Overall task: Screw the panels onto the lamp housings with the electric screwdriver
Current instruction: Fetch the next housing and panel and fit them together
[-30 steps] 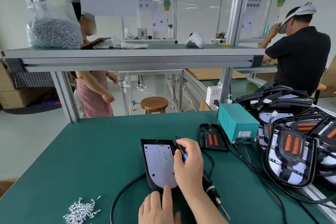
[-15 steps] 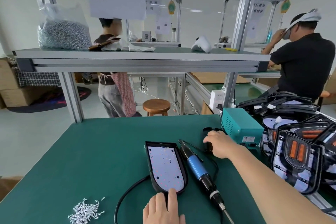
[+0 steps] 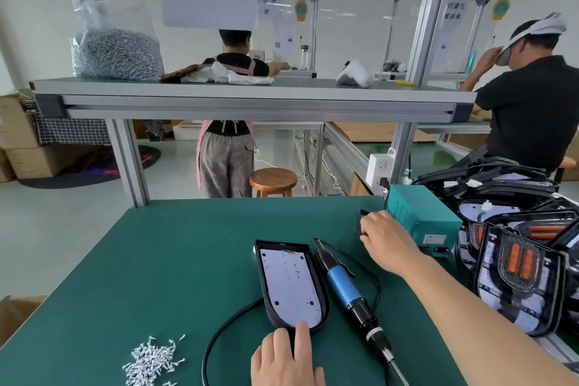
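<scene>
A black lamp housing (image 3: pixel 322 288) with a white LED panel (image 3: pixel 289 287) in it lies on the green table. My left hand (image 3: pixel 286 357) rests flat at its near end, fingertips on the rim. The electric screwdriver (image 3: pixel 343 288), blue-bodied, lies loose on the table just right of the housing. My right hand (image 3: pixel 387 241) is stretched far right and closes on a black panel piece (image 3: pixel 363 213) beside the teal box; most of that piece is hidden under the hand.
A pile of white screws (image 3: pixel 150 362) lies at the near left. A teal power box (image 3: pixel 423 216) and a stack of lamp housings (image 3: pixel 520 263) fill the right side. A black cable (image 3: pixel 219 332) loops by the housing. Two people work beyond the shelf (image 3: pixel 250 97).
My right hand let go of the screwdriver, which now lies beside the housing, and reached right to the black piece by the teal box. My left hand stayed on the housing.
</scene>
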